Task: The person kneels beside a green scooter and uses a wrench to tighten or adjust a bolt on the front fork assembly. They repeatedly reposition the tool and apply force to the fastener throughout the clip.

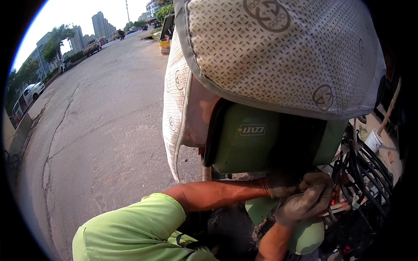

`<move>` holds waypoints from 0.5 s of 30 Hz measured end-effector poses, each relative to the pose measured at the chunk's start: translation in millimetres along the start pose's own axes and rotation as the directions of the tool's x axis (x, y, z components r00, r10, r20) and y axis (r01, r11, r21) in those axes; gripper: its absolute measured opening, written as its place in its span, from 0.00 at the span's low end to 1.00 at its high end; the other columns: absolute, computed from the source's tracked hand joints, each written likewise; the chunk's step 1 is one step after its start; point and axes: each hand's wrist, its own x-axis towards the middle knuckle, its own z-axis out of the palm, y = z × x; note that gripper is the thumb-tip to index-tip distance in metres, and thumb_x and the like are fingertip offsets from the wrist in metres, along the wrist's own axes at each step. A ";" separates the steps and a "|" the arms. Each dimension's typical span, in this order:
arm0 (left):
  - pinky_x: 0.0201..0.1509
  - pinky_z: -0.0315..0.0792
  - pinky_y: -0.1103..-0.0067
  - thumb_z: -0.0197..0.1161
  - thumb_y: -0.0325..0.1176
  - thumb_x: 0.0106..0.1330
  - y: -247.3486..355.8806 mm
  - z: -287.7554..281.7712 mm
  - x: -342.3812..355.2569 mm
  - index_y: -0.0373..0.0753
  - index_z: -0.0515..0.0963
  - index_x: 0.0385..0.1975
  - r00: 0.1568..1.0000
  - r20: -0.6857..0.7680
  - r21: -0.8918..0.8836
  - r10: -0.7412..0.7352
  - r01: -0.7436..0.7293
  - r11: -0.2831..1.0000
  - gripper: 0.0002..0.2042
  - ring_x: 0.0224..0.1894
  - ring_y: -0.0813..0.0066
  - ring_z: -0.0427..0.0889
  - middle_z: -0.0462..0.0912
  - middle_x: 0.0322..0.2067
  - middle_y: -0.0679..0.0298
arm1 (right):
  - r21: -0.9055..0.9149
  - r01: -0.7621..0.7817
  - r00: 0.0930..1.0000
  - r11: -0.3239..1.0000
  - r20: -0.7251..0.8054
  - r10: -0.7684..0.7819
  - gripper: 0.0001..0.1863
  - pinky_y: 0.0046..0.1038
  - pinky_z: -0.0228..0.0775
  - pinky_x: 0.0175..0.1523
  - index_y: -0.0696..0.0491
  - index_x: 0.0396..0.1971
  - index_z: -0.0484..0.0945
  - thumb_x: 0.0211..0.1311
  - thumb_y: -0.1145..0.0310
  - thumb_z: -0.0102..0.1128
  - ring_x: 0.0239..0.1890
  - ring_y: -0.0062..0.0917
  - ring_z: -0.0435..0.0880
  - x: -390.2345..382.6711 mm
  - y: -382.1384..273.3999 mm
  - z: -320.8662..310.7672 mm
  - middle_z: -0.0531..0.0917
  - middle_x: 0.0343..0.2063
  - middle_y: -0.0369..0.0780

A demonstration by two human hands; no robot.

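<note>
The left hand point(281, 185) and the right hand point(302, 202) meet just below a dark green housing point(246, 141), to the right of centre and in shadow. The left forearm crosses from the light green sleeve point(130, 228), while the right forearm rises from the lower edge. The right hand's fingers point(320, 185) are curled close together, but whether they are clamped on anything cannot be told; the left hand's fingers are mostly hidden by shadow and by the right hand, so their state cannot be told either. The housing sits under a pale patterned cover point(278, 56) with grey edging, which drapes over its top and hangs down past its left side. Loose black cables point(368, 174) bunch just to the right of the hands, with some red and white parts among them. Two rounded, lighter green pieces show below the hands, one point(259, 209) under the left wrist and the other point(307, 238) beside the right forearm. A white bucket point(373, 141) stands beyond the cables. Grey road point(104, 117) stretches away on the left, toward a white car point(32, 92), a truck point(91, 48) and tall buildings point(101, 26), and a yellow bucket point(164, 48) stands near the cover's far edge.
</note>
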 end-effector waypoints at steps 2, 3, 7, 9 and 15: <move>0.58 0.68 0.68 0.62 0.40 0.58 34.2 -5.3 2.6 0.39 0.77 0.47 0.984 -0.054 0.239 0.170 -0.153 0.959 0.19 0.50 0.59 0.75 0.78 0.46 0.56 | 0.105 -0.057 0.995 0.993 0.093 0.047 0.17 0.22 0.60 0.24 0.57 0.20 0.72 0.64 0.61 0.47 0.18 0.20 0.68 3.9 2.9 -7.7 0.72 0.19 0.35; 0.58 0.67 0.66 0.61 0.44 0.59 45.9 -5.8 5.2 0.39 0.77 0.48 0.987 -0.053 0.498 0.150 -0.104 0.861 0.21 0.51 0.58 0.74 0.77 0.47 0.54 | 0.183 -0.126 0.984 0.975 0.146 0.099 0.16 0.23 0.61 0.24 0.57 0.21 0.73 0.63 0.61 0.49 0.20 0.21 0.70 6.4 4.1 -13.7 0.73 0.19 0.35; 0.51 0.66 0.59 0.65 0.38 0.49 49.7 -9.5 6.5 0.34 0.78 0.33 0.894 -0.176 0.756 0.412 -0.146 0.638 0.15 0.41 0.46 0.76 0.78 0.31 0.51 | 0.072 0.111 0.960 0.991 0.250 -0.125 0.09 0.30 0.70 0.29 0.55 0.21 0.77 0.58 0.68 0.57 0.24 0.30 0.78 14.9 22.0 -25.1 0.79 0.21 0.39; 0.46 0.71 0.62 0.65 0.34 0.56 43.8 -13.3 3.1 0.35 0.79 0.35 0.899 -0.370 0.598 0.234 0.037 0.801 0.11 0.40 0.52 0.77 0.78 0.35 0.52 | -0.037 0.289 0.937 0.957 0.217 -0.275 0.10 0.31 0.71 0.30 0.55 0.22 0.78 0.60 0.67 0.55 0.25 0.31 0.78 16.9 23.3 -23.3 0.79 0.21 0.39; 0.43 0.75 0.65 0.60 0.26 0.60 55.7 -27.8 4.4 0.33 0.76 0.46 0.815 -0.306 0.861 0.492 0.016 0.508 0.14 0.40 0.49 0.77 0.77 0.42 0.47 | -0.007 0.259 0.966 0.966 0.019 -0.258 0.15 0.33 0.71 0.31 0.59 0.29 0.77 0.66 0.62 0.53 0.24 0.32 0.77 15.6 23.8 -16.3 0.78 0.22 0.40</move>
